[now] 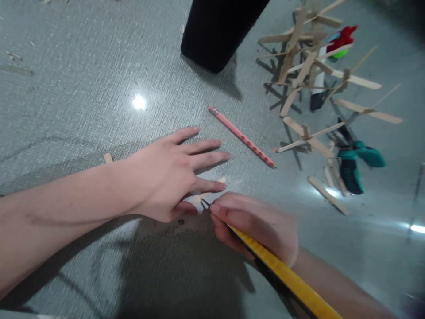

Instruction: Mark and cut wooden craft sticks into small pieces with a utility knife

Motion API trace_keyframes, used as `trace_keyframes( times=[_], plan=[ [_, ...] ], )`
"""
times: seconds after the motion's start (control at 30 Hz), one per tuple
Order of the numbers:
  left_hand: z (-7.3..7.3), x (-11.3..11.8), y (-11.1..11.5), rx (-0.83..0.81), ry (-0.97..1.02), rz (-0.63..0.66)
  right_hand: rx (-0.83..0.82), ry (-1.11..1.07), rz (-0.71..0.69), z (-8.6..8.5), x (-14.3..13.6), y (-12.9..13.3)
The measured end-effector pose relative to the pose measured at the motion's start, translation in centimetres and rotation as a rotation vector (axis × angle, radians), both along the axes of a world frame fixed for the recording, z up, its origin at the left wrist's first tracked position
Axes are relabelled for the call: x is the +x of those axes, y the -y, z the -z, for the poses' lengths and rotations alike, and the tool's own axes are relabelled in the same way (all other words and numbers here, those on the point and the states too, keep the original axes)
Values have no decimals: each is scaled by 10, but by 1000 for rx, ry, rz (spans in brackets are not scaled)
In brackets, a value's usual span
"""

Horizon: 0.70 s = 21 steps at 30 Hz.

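My left hand (169, 177) lies flat on the grey table with its fingers spread. Beneath it is a pale wooden craft stick (206, 195), mostly covered, which shows by the little finger and thumb. My right hand (255, 221) is closed in a writing-like grip round a long yellow-and-black tool (282, 266), whose exact kind I cannot make out. Its thin dark point meets the stick area between my left thumb and little finger. Beyond the left fingertips rests a pink pencil (242, 137).
A black container (219, 35) stands at the top. Crossed craft-stick pieces (305, 66) are clustered at the upper right, near a red object (345, 37). Green-handled pliers (352, 164) and a loose stick (328, 195) lie at the right. Another stick end (108, 158) shows beside my left forearm.
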<state>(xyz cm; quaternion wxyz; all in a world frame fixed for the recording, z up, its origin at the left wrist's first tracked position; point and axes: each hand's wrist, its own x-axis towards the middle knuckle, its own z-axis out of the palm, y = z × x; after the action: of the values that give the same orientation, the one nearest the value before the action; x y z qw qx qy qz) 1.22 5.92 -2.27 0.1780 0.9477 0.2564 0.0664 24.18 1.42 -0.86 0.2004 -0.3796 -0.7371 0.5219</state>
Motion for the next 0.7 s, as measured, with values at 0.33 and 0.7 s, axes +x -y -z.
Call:
trace_keyframes(
  times=[0.33,0.7],
  plan=[
    [-1,0,0,-4,-16,6,284,-51,-26,4,1,0],
    [-2,1,0,-30,-15,9,187,-46,-54,0,-2,-4]
  ],
)
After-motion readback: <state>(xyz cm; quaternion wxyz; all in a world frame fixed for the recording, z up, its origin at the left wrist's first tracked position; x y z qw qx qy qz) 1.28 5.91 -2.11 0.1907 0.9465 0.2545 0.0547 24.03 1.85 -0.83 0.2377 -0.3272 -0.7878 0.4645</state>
